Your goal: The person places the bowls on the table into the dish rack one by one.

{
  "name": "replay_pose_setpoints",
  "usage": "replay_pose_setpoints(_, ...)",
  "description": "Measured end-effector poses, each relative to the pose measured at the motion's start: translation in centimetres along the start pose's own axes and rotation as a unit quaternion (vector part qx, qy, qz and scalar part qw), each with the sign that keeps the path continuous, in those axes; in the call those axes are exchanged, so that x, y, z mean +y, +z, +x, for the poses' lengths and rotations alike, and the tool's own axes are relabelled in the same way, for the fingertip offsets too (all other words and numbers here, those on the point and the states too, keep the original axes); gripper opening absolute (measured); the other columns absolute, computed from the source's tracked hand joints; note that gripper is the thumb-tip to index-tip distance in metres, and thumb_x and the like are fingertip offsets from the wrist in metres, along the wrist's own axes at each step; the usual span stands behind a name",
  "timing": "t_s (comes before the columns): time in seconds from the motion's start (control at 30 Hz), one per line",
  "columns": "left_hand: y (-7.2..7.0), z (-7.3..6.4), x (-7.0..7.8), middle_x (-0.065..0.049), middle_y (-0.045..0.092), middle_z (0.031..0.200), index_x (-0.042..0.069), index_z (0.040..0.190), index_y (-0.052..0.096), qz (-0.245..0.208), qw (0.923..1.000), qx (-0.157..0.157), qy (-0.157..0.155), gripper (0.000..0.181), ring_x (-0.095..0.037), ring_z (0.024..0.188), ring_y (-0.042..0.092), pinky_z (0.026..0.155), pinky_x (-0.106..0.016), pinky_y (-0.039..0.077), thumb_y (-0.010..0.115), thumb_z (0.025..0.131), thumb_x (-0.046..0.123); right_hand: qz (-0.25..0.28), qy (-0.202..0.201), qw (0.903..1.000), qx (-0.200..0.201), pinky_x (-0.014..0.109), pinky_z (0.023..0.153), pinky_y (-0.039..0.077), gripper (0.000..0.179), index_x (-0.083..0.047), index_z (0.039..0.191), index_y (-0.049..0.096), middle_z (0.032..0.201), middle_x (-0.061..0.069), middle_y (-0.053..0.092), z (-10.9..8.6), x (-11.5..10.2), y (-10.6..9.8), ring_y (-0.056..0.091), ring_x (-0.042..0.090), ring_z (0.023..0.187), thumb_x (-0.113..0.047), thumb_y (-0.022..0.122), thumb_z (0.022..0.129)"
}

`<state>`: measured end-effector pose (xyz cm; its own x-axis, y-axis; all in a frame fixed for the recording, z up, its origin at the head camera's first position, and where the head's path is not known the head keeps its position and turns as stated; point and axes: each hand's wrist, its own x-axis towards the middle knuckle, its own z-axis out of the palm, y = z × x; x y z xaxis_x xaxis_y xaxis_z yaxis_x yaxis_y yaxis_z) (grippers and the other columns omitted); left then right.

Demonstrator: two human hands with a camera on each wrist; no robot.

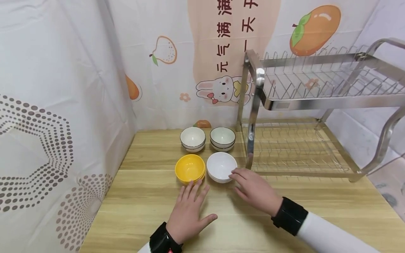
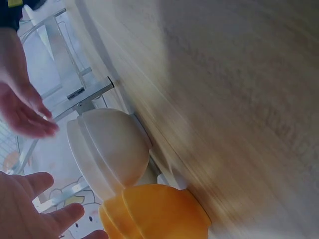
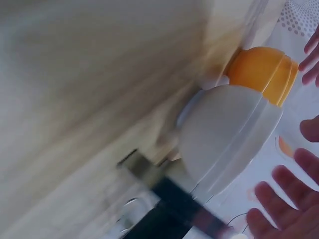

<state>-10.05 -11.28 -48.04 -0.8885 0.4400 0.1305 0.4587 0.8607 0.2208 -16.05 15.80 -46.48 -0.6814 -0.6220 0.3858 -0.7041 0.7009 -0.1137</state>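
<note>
My left hand [image 1: 188, 214] reaches over the table with fingers spread, its fingertips right at the near rim of a stack of yellow bowls [image 1: 190, 168]. Beside that stack stand nested white bowls [image 1: 221, 166]. My right hand [image 1: 254, 189] is at their right side, fingers fairly straight, fingertips overlapping the rim in the head view. In the left wrist view, space shows between the left fingers [image 2: 67, 213] and the yellow bowls [image 2: 164, 211]. The right wrist view shows the right fingers [image 3: 281, 191] spread beside the white bowls [image 3: 219, 132]. Neither hand holds anything.
Behind these are two more stacks of dark-rimmed bowls, one cream [image 1: 192, 136] and one pale green [image 1: 223, 136]. A two-tier metal dish rack [image 1: 316, 104] stands on the right of the wooden table [image 1: 142, 196]. Printed curtains [image 1: 164, 88] hang at the back and left.
</note>
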Motion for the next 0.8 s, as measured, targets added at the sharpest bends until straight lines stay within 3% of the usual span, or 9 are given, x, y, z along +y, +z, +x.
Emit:
replay_pose_setpoints(0.27, -0.3, 0.6, 0.2, -0.010, 0.032, 0.159, 0.022, 0.154, 0.038, 0.009, 0.9996, 0.022, 0.016, 0.085, -0.035, 0.145, 0.026, 0.116, -0.060, 0.020, 0.057, 0.087, 0.070, -0.033, -0.006, 0.9986, -0.040, 0.049, 0.109, 0.039, 0.032, -0.004, 0.119, 0.067, 0.121, 0.010, 0.065, 3.2, 0.2, 1.3, 0.059, 0.029, 0.116, -0.014, 0.071, 0.089)
replay_pose_setpoints(0.5, -0.3, 0.8, -0.1, -0.010, 0.033, 0.158, 0.021, 0.153, 0.039, 0.010, 0.9994, 0.028, 0.016, 0.084, -0.036, 0.144, 0.028, 0.114, -0.062, 0.023, 0.058, 0.087, 0.069, -0.043, -0.015, 0.9972, -0.060, 0.048, 0.102, 0.046, 0.017, -0.009, 0.106, 0.072, 0.099, 0.002, 0.073, 3.8, 0.3, 1.7, 0.067, 0.019, 0.099, -0.011, 0.070, 0.089)
replay_pose_setpoints(0.63, -0.2, 0.7, -0.1, -0.009, 0.034, 0.158, 0.022, 0.153, 0.040, 0.013, 0.9994, 0.032, 0.009, 0.083, -0.035, 0.144, 0.029, 0.114, -0.061, 0.023, 0.058, 0.086, 0.069, -0.041, -0.006, 0.9972, -0.062, 0.048, 0.102, 0.046, 0.014, -0.010, 0.103, 0.072, 0.096, 0.001, 0.074, 3.9, 0.2, 2.0, 0.069, 0.018, 0.096, -0.011, 0.069, 0.090)
replay_pose_setpoints(0.8, 0.3, -0.1, 0.1, -0.010, 0.034, 0.158, 0.023, 0.153, 0.039, 0.003, 0.9999, 0.011, -0.005, 0.083, -0.035, 0.145, 0.028, 0.114, -0.061, 0.022, 0.056, 0.087, 0.070, -0.022, 0.002, 0.9980, -0.059, 0.048, 0.099, 0.048, 0.010, -0.012, 0.099, 0.072, 0.090, 0.000, 0.074, 3.5, -0.3, 2.5, 0.070, 0.017, 0.090, -0.010, 0.070, 0.089)
